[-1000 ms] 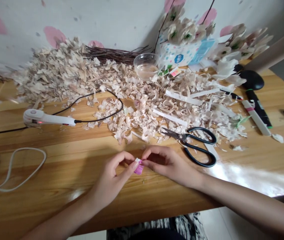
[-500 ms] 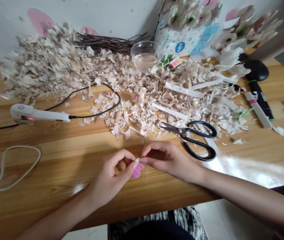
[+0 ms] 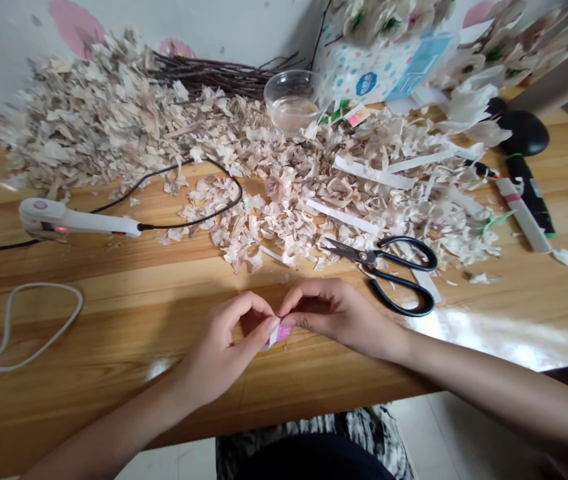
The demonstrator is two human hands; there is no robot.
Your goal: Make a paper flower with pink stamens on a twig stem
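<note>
Tabletop (image 3: pixel 89 313) of honey-toned wood, seen from the person's seat, with 12 o'clock at the far wall. Bulk item: a wide heap of pale, pinkish-beige paper scraps (image 3: pixel 89 133) spreads from 9 o'clock round to 3 o'clock. At 12 o'clock behind it lies a bundle of dark twigs (image 3: pixel 204 77). Near 1 o'clock stand a polka-dot tissue box (image 3: pixel 364 70) and white paper flowers (image 3: pixel 494 53), and a clear glass bowl (image 3: pixel 291 107) holding cloudy liquid sits at the heap's rear edge. White corded heat tool (image 3: pixel 74 220) at 9 o'clock, its black cord (image 3: pixel 184 180) looping toward the scraps; white cable (image 3: pixel 24 327) at 8 o'clock. Black marker (image 3: pixel 529 200) at 2 o'clock. Long white paper strips (image 3: pixel 374 173) lie on the heap. Black-handled scissors (image 3: pixel 384 273) rest at 3 o'clock, blades toward the scraps, just beside the right hand (image 3: pixel 344 317).

Grip: narrow. Left hand (image 3: pixel 219 353) and right hand meet at the fingertips, pinching a small pink-and-white paper piece (image 3: pixel 277 335) at table centre, in front of the heap. The piece is mostly hidden by the fingers; its exact shape cannot be confirmed.
</note>
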